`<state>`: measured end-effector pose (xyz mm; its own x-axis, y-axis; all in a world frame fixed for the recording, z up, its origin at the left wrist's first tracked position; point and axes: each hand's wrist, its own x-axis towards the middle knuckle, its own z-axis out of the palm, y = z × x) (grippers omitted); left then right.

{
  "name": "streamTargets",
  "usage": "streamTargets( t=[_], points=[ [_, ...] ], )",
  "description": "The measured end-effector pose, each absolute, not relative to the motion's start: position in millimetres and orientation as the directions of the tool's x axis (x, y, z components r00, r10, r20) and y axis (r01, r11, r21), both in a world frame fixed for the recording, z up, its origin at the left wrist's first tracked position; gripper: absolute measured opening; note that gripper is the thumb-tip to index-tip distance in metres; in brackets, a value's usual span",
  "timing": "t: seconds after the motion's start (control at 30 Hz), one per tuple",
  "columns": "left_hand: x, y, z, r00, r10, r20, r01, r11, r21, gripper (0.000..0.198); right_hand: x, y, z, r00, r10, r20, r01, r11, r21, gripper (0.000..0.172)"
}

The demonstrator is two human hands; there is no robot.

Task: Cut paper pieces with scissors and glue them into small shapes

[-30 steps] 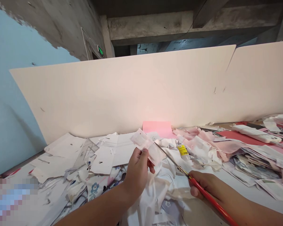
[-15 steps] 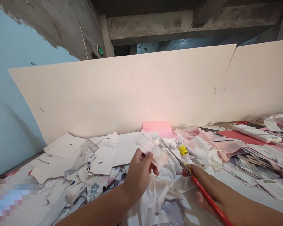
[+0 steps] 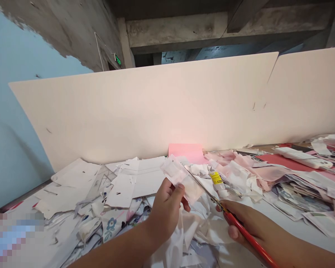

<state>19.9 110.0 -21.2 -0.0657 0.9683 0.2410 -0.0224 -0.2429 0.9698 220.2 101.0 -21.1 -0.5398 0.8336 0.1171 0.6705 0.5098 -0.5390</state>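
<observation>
My left hand (image 3: pixel 167 208) is closed, pinching a small pale, thin piece of fabric (image 3: pixel 181 178) between thumb and fingers. My right hand (image 3: pixel 248 223) is wrapped round red-handled scissors (image 3: pixel 244 229), whose long thin blades point up and left. The blade tips lie against the right edge of the fabric piece; whether they are parted is hard to see. Just right of the blades lies a small clear bottle with a yellow label (image 3: pixel 216 178). Loose white cloth (image 3: pixel 181 232) is bunched below my hands.
White card sheets (image 3: pixel 125 186) and flowered scraps (image 3: pixel 111 227) spread at the left. A pink card (image 3: pixel 185 150) leans against the tall cream board (image 3: pixel 145 111). Pink cloth, stacked pieces (image 3: pixel 301 199) and a white device (image 3: pixel 304 158) lie at the right.
The scissors have shifted slightly left and down, bringing their tips over the fabric piece's right edge. My left hand has turned the piece a little and still holds it.
</observation>
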Motion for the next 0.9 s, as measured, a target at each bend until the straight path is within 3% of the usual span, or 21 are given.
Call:
streamTargets(
  t=[0.9],
  points=[
    [20.8,109.1,-25.2,-0.061,0.971,0.233,-0.035,-0.235,0.971,0.020,220.3,105.8,-30.2,-0.510,0.857,0.079,0.654,0.446,-0.611,0.037]
  ],
)
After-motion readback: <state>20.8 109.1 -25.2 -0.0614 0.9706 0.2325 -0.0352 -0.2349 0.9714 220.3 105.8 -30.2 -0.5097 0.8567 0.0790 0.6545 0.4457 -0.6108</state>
